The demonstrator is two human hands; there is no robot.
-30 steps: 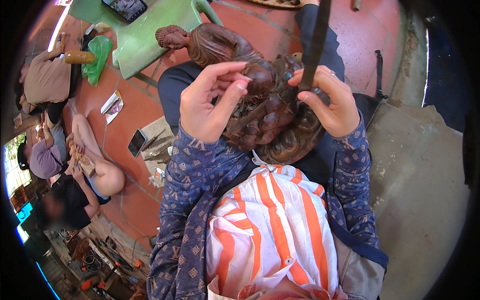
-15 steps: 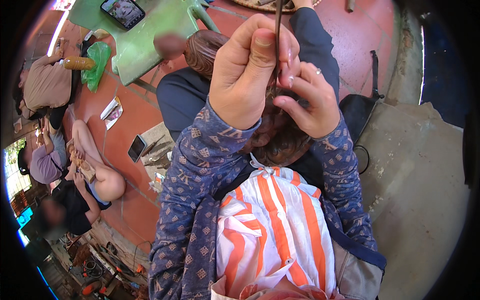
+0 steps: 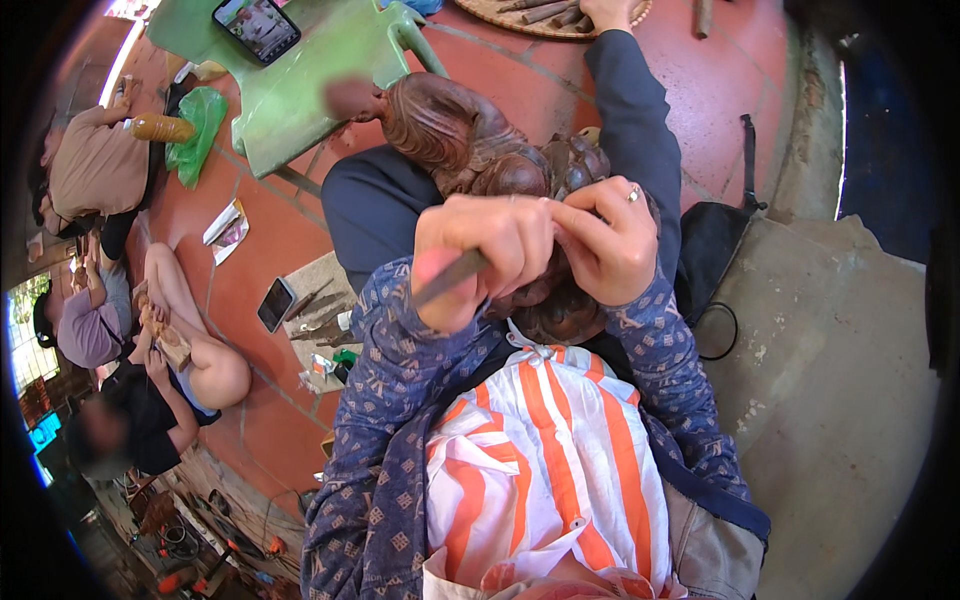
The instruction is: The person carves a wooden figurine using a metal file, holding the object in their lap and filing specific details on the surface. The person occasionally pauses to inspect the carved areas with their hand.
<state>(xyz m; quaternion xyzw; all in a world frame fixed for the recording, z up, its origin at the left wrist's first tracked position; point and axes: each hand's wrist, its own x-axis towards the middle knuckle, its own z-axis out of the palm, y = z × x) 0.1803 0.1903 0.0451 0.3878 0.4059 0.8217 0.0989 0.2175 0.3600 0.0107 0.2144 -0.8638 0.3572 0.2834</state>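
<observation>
A dark brown carved wooden statue (image 3: 455, 125) lies across my lap, its upper end toward the green chair. My left hand (image 3: 490, 245) is closed in a fist round a slim dark carving tool (image 3: 452, 278), whose flat end sticks out toward the lower left. Close against it, my right hand (image 3: 610, 240), with a ring on one finger, has its fingers bent and pinched over the carving. What those right fingertips hold is hidden, as is the tool's other end. Both hands are over the lower part of the statue.
A green plastic chair (image 3: 300, 110) with a phone (image 3: 257, 28) stands ahead on the left. Several tools lie on a board (image 3: 322, 300) beside another phone (image 3: 276, 304). A woven tray (image 3: 520, 14) holds more tools. Several people sit at left; a grey sheet (image 3: 820, 380) lies at right.
Both hands have come down onto the carving from a raised position. The tool has swung from upright to slanting toward the lower left. More of the statue now shows.
</observation>
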